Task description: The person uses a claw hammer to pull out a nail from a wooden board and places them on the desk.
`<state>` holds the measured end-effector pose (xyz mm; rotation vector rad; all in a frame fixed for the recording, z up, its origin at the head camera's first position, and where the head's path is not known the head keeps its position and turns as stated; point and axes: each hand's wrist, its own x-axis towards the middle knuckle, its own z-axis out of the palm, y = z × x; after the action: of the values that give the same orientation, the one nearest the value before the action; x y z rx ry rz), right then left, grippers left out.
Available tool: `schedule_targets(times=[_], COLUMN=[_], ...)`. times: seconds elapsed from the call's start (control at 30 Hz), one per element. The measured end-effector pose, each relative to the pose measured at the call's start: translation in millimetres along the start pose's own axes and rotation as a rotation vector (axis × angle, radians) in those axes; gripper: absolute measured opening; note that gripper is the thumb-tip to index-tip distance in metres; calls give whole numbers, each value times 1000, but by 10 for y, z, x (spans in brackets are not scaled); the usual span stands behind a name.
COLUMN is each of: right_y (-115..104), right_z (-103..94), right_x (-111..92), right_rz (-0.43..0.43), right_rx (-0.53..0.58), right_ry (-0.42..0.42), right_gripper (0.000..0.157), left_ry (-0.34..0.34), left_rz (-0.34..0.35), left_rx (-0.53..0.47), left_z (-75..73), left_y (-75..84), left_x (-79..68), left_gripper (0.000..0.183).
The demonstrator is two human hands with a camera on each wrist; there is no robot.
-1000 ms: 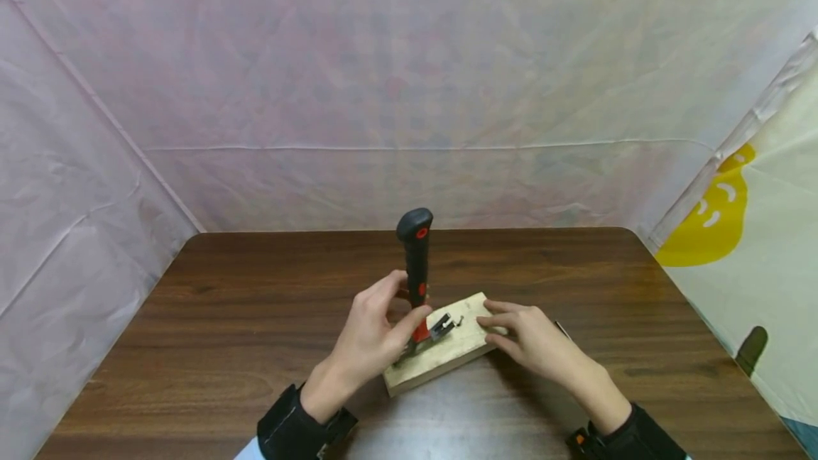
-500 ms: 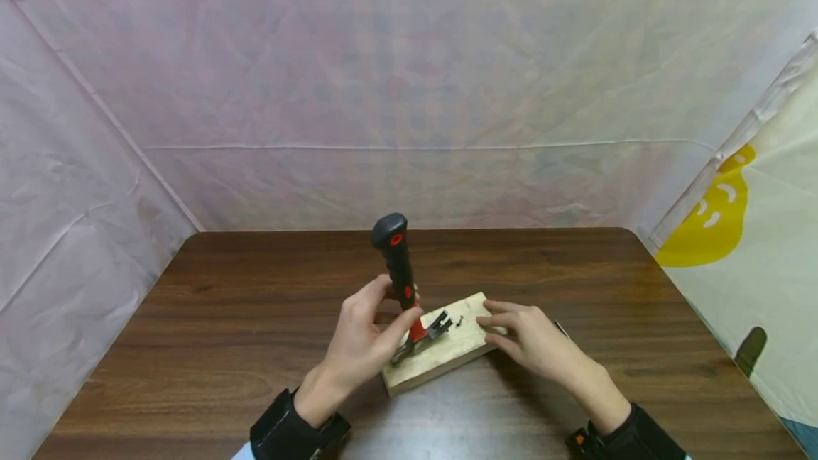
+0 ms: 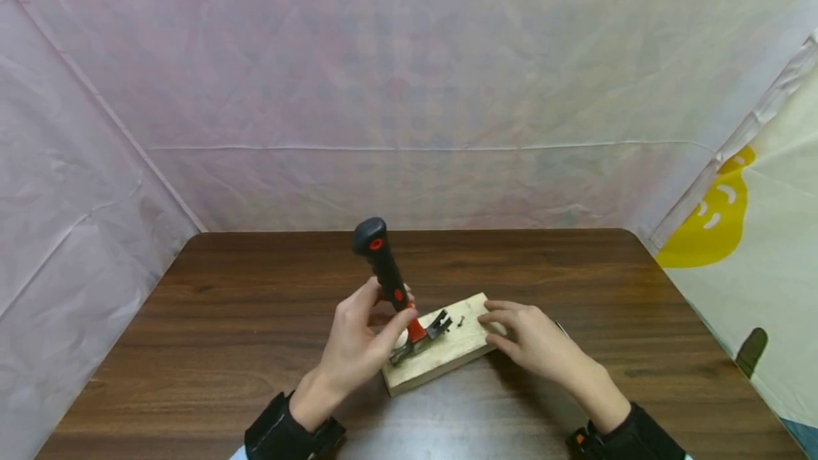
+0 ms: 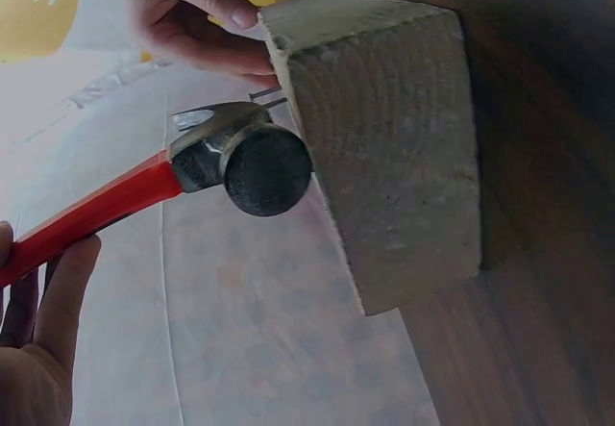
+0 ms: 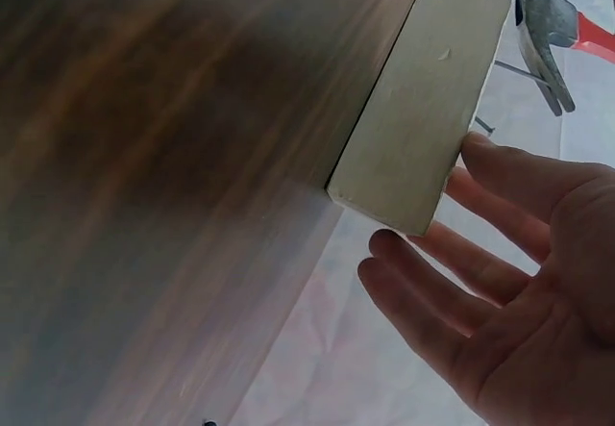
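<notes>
My left hand (image 3: 361,346) holds a claw hammer (image 3: 385,268) with a black and red handle, fingers and thumb around its lower part. The handle leans up and left. The hammer's head is low over a pale wood block (image 3: 441,360), its claw toward the right. One nail (image 5: 519,68) standing from the block meets the claw in the right wrist view; whether it sits in the slot I cannot tell. A second nail (image 3: 461,321) stands just right of the claw. My right hand (image 3: 533,339) rests on the block's right end, fingers and thumb extended and touching it.
The block lies at a slant on a brown wooden table (image 3: 268,282). A thin dark piece (image 3: 562,329) lies behind my right hand. Pale cloth (image 3: 396,91) hangs behind the table and along its sides.
The hammer's handle has swung from nearly upright to a leftward lean, and my left hand has moved left with it. My right hand and the block have stayed put.
</notes>
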<state>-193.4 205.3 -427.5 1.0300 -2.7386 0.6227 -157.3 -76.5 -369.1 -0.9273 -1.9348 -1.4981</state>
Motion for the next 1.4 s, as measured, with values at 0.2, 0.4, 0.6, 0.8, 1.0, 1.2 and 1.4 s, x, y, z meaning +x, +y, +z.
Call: schedule_targets(times=[0.2,0.4,0.6,0.8,1.0,1.2,1.4], right_y=[-29,-56,-107,-197,-239,-266,-292], right_z=[-7,7,20,22,83,116,115], right_x=[11,49,115,170,186,203,225], right_rz=[26,12,-88,-192,-251,-315,-388], right_rx=[-51,-45,84,209,256,296,301], right_ry=[1,103,226,207,192,219,264], right_gripper=[34,37,40,45,39,38,47], left_ry=[-1,-4,4,19,44,64,71], left_rz=[-1,2,3,-20,-39,-60,-46], left_rx=[12,46,66,51,26,-10,-23], left_z=[-13,-25,-43,-43,-41,-41,-61], left_y=[-96,-206,-198,-198,-170,5,112], left_x=[-74,-126,-126,-151,-177,-127,-66], left_gripper=[40,39,35,32,34,36,36])
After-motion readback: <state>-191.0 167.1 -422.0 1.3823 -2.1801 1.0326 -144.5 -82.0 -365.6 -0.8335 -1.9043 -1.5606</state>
